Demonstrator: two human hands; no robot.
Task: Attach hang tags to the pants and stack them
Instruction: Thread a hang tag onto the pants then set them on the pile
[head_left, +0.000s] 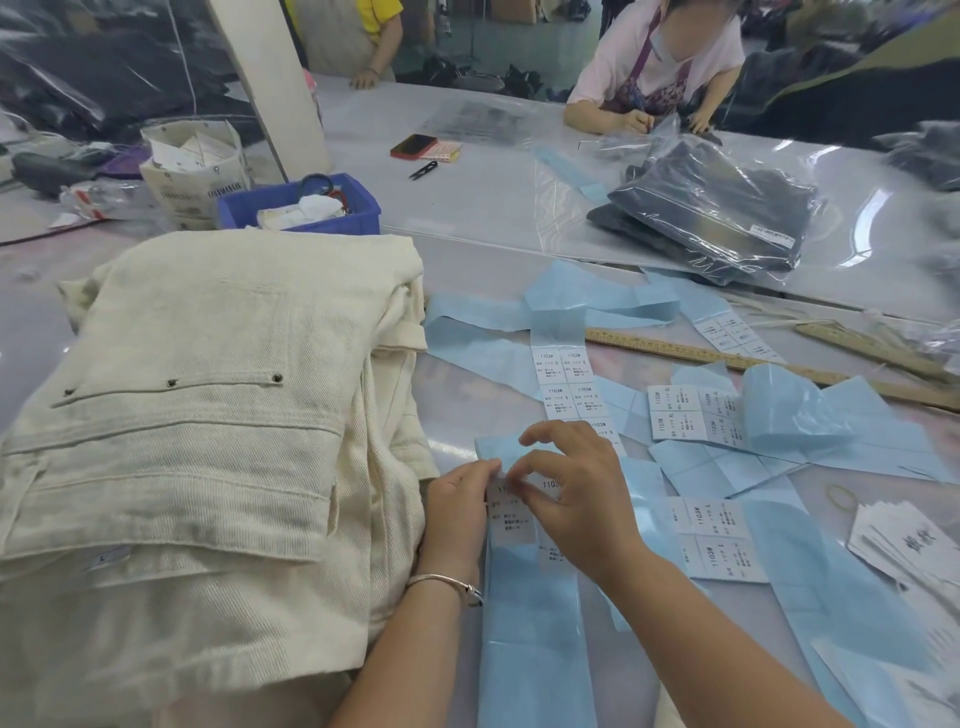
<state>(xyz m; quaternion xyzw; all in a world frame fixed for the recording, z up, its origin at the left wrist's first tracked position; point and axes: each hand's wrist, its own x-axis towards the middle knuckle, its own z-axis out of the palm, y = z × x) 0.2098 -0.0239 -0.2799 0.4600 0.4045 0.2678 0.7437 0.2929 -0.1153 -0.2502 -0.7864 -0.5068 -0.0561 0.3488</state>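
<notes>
Pants (197, 415): cream twill, folded, stacked in a pile on the table's left half, just beside your left wrist; waistband rivets and a pocket flap face up on the top pair
Label strip (524, 525): pale blue backing paper carrying white printed stickers marked 1103#, lying lengthwise on the table (467, 218) directly in front of you, to the right of the pile
Left hand (460, 512): fingers curled, pinching the upper edge of a white sticker on that strip; silver bracelet (452, 584) on the wrist
Right hand (571, 493): thumb and forefinger pinching the same sticker edge, tips meeting your left fingers; remaining fingers arched above the strip
Further label strips (717, 415): several, blue, crossed and curled over one another on the right half of the table, some with stickers marked S, L, XL
Hang tags (904, 540): white card stack at the right edge, a rubber band (841, 496) near it
Wooden ruler (727, 358): lying beyond the strips
Blue plastic bin (306, 208): behind the pile, holding scissors and white scraps
Bagged dark garments (711, 208): far right, in clear plastic
Thread snips (423, 170) and a phone (413, 145): mid-table, far side
Two other people: standing at the far edge
</notes>
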